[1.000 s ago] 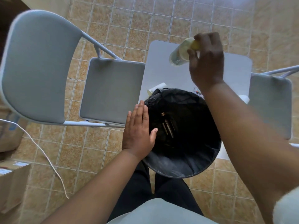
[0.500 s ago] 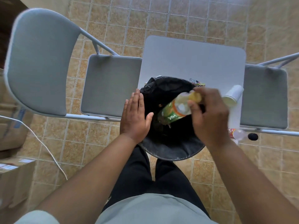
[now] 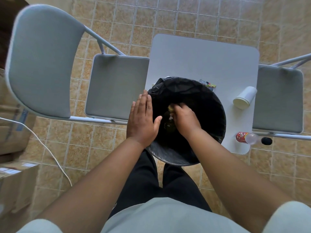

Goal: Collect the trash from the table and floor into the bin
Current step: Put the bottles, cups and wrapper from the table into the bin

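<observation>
A round bin lined with a black bag (image 3: 210,98) stands against the near edge of the small white table (image 3: 202,59). My right hand (image 3: 186,119) is down inside the bin, fingers curled at the yellow cap of a plastic bottle (image 3: 169,122) that stands in the dark interior. My left hand (image 3: 143,118) lies flat with straight fingers on the bin's left rim. On the table lie a white paper cup (image 3: 244,97) on its side, a crumpled wrapper (image 3: 208,84), and a clear bottle with a red label (image 3: 247,137).
Grey folding chairs flank the table, one at the left (image 3: 116,86) and one at the right (image 3: 277,98). Cardboard boxes (image 3: 15,184) and a white cable (image 3: 50,153) lie on the tiled floor at the left. My legs stand right behind the bin.
My right hand carried the yellow-capped bottle from above the table down into the bin. The left hand stayed on the bin's rim.
</observation>
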### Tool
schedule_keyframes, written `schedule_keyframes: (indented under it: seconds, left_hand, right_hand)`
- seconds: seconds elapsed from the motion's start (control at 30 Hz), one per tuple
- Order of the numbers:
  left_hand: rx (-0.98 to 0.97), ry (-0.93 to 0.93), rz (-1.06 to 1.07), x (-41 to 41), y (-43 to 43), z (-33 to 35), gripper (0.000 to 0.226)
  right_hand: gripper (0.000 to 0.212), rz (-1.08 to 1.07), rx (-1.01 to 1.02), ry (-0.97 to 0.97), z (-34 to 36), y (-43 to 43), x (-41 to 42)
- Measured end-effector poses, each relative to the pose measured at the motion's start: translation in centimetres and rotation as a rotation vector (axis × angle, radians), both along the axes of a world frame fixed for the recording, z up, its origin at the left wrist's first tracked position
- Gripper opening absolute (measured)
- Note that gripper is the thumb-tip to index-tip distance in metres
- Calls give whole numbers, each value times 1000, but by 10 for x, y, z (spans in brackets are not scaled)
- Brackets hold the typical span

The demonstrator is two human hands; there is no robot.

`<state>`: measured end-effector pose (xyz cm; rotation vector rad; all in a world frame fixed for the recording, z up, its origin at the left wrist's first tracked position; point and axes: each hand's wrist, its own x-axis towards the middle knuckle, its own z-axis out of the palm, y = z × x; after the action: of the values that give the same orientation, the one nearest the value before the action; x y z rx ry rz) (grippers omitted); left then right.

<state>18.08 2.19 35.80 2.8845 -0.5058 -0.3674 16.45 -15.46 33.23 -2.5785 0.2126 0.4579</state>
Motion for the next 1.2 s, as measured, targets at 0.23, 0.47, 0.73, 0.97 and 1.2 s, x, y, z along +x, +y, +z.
schedule_keyframes:
  seconds: [0.23,0.47,0.73,0.97,1.2]
  left_hand:
    - [28,11,-15,0,0,1,79]
    - [22,26,-15,2,0,4,82]
    - [18,-19,2,19,-8,16,72]
    - [39,-2,-112,50,-22,10,77]
    - [47,-15,-139,50,-22,-1,77]
  right_hand:
    - [72,58,-45,171,-1,2,-3]
    - [33,-31,74,-430,35,-1,13]
    - [22,20,99,-590,61,-27,121]
    - [36,406,-144,-4,6,-41,215]
    - [56,811,-390,235,-58,-45,243]
